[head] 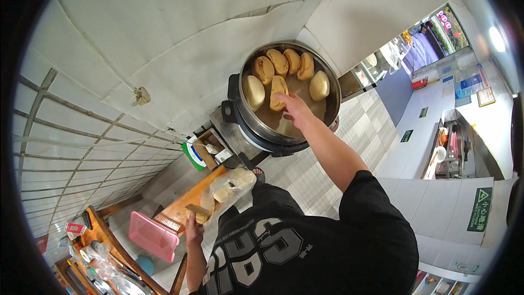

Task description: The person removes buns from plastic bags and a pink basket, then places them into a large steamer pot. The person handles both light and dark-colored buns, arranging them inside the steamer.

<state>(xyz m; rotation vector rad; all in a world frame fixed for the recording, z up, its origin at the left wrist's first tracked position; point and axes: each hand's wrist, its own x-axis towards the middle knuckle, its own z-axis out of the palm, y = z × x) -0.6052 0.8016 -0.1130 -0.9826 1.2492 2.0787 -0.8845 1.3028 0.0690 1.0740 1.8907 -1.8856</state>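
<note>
A round metal steamer pot point(337, 102) stands by the wall, and its floor carries several tan rolled buns point(278, 62). Two paler buns, a left one point(254, 93) and a right one point(319, 86), sit near its rim. My right hand point(295, 110) reaches into the pot, its fingers gripping one end of a tan bun point(278, 89) near the middle. Low on the left, my left hand point(193, 229) holds another tan bun point(199, 214). Beside that hand, a clear plastic bag point(237, 196) with pale buns inside lies on a wooden bench point(204, 184).
A pink plastic basket point(153, 235) is behind the bench. Cluttered with bags and utensils, a wooden table point(118, 254) fills the lower left. An open cardboard box point(211, 147) lies near the pot's stand point(229, 131). A socket point(141, 96) hangs on the wall.
</note>
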